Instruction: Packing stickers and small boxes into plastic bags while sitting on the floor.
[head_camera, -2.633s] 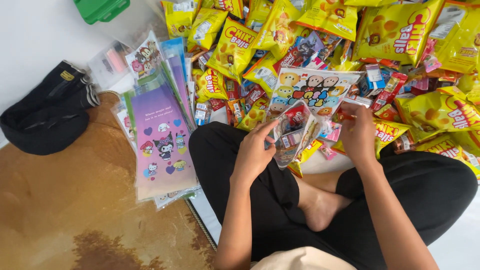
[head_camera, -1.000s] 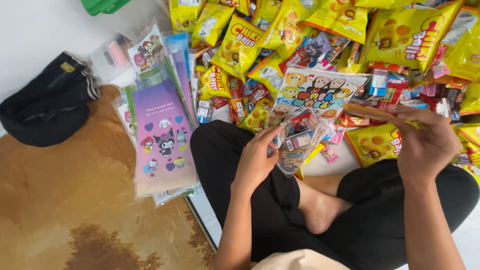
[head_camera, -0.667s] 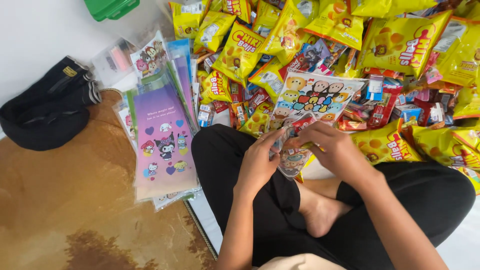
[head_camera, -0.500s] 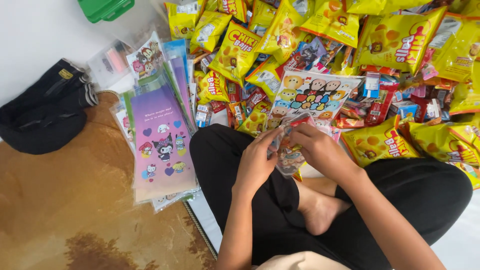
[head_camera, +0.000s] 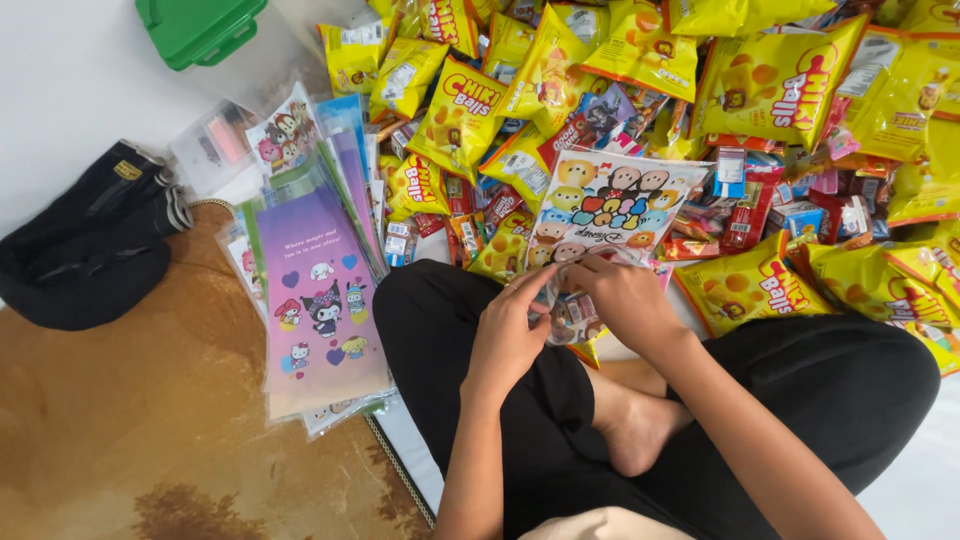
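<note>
I sit cross-legged on the floor in black trousers. My left hand (head_camera: 507, 335) and my right hand (head_camera: 622, 298) both grip a small clear plastic bag (head_camera: 570, 312) filled with sweets, held over my lap. The fingers pinch the bag's top edge, and the hands hide much of the bag. Just beyond my hands lies a white cartoon-printed bag (head_camera: 610, 205) among the snacks.
A heap of yellow snack packets (head_camera: 770, 85) and small red sweets (head_camera: 745, 210) fills the floor ahead and right. A stack of purple cartoon gift bags (head_camera: 320, 300) lies to the left, beside a black cap (head_camera: 85, 250) on a brown rug (head_camera: 120, 440). A green-lidded box (head_camera: 200, 25) stands at the top.
My right hand reached out to the snack pile on the right, then came back to the clear bag. Both hands now hold the bag at its top.
</note>
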